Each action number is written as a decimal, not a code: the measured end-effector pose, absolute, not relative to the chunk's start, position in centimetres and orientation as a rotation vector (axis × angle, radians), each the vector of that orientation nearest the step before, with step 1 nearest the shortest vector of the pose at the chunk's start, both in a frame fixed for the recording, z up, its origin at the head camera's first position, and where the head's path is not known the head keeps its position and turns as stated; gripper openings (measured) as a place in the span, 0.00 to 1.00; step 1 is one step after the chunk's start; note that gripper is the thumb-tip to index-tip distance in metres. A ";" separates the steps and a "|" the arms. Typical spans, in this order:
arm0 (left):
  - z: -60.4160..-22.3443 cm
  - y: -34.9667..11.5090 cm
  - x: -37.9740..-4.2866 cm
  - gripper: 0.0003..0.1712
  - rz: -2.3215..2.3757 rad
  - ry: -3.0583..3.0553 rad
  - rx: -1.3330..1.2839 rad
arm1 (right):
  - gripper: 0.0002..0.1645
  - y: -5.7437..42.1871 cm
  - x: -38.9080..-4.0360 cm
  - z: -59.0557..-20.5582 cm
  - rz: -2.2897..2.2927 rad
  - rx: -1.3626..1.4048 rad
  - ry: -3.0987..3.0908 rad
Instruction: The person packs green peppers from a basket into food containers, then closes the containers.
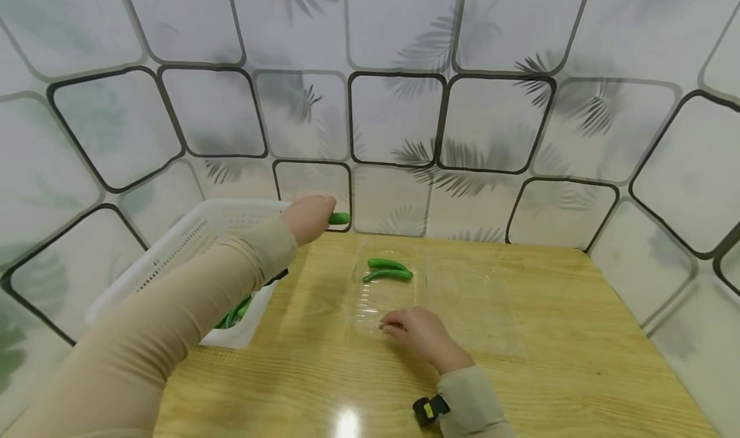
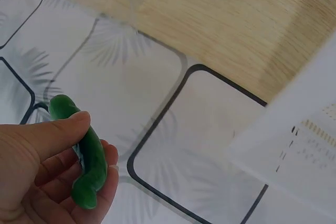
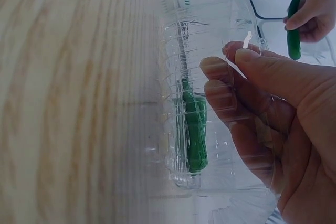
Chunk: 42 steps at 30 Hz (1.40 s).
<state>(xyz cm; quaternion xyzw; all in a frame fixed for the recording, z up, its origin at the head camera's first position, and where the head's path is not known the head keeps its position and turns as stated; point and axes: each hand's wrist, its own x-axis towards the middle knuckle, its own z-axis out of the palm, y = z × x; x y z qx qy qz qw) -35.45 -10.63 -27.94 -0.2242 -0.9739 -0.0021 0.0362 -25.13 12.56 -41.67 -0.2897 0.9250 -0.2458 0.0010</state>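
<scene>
My left hand [image 1: 308,218] pinches a bent green pepper [image 2: 93,158] between thumb and fingers, raised near the back wall beside the basket. Two green peppers [image 1: 388,270] lie side by side in the far part of a clear plastic clamshell box [image 1: 370,304], which is spread open on the table. At the box's near edge is my right hand [image 1: 424,336]. In the right wrist view its thumb and fingers [image 3: 218,69] pinch the clear rim, with some fingers seen through the plastic.
A white perforated basket [image 1: 173,248] stands on the left, partly hidden by my left arm, with more green peppers [image 1: 236,313] inside. The box's clear lid [image 1: 471,303] lies flat to the right. A patterned wall [image 1: 393,200] borders the wooden table [image 1: 572,335].
</scene>
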 end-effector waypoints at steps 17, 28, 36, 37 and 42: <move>-31.2 -6.1 -35.0 0.17 0.068 -3.003 -0.846 | 0.08 12.7 -25.2 -41.8 -0.781 -0.962 2.912; -34.1 -3.2 -35.4 0.16 0.148 -3.054 -0.924 | 0.08 12.7 -25.3 -41.8 -0.768 -0.965 2.913; -36.1 -1.4 -36.2 0.14 0.028 -3.109 -1.029 | 0.08 12.7 -25.2 -42.0 -0.765 -0.990 2.932; -36.2 -1.2 -36.1 0.13 0.051 -3.103 -1.031 | 0.08 12.7 -25.3 -42.0 -0.765 -0.996 2.934; -37.1 -0.5 -36.0 0.04 0.171 -3.048 -1.006 | 0.08 12.7 -25.3 -41.9 -0.758 -1.004 2.943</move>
